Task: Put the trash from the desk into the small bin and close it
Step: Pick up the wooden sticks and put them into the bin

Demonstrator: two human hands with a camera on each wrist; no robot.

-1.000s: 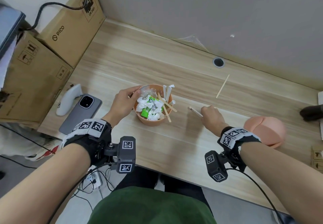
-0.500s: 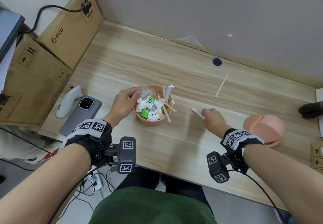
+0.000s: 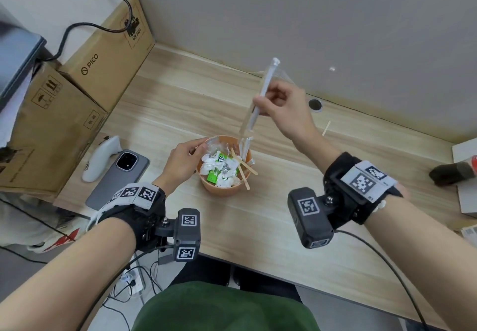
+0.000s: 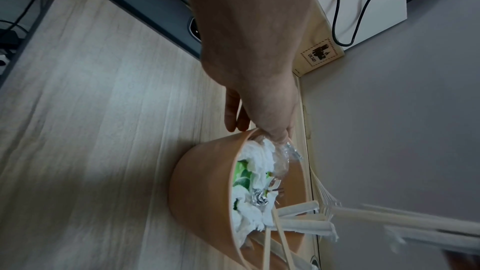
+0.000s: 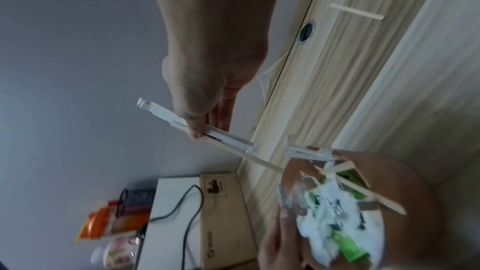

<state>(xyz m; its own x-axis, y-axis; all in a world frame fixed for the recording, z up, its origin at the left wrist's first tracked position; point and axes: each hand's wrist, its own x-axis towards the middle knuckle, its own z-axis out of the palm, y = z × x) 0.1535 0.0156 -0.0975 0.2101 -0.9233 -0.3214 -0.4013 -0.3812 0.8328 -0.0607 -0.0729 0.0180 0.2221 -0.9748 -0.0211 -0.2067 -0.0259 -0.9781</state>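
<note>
The small orange bin (image 3: pixel 224 188) stands on the desk, holding crumpled white tissue, a green packet and several wooden sticks. My left hand (image 3: pixel 197 148) grips its near-left rim, thumb inside (image 4: pixel 275 137). My right hand (image 3: pixel 259 102) is raised above the bin's far side and pinches a long wrapped stick (image 3: pixel 267 77), tilted with its lower end over the bin. In the right wrist view the fingers (image 5: pixel 197 130) pinch this wrapped stick (image 5: pixel 228 140) just left of the bin (image 5: pixel 420 188). One bare wooden stick (image 3: pixel 326 128) lies on the desk behind my right arm.
A phone (image 3: pixel 118 173) and a white controller (image 3: pixel 100 157) lie left of the bin, with cardboard boxes (image 3: pixel 103 57) behind them. A cable hole (image 3: pixel 315 104) and a clear plastic scrap (image 5: pixel 267 77) sit by the wall. A dark object (image 3: pixel 449 176) is at the right edge.
My right hand has lifted the wrapped stick off the desk and carried it up and left, over the bin. The left hand has stayed on the bin's rim.
</note>
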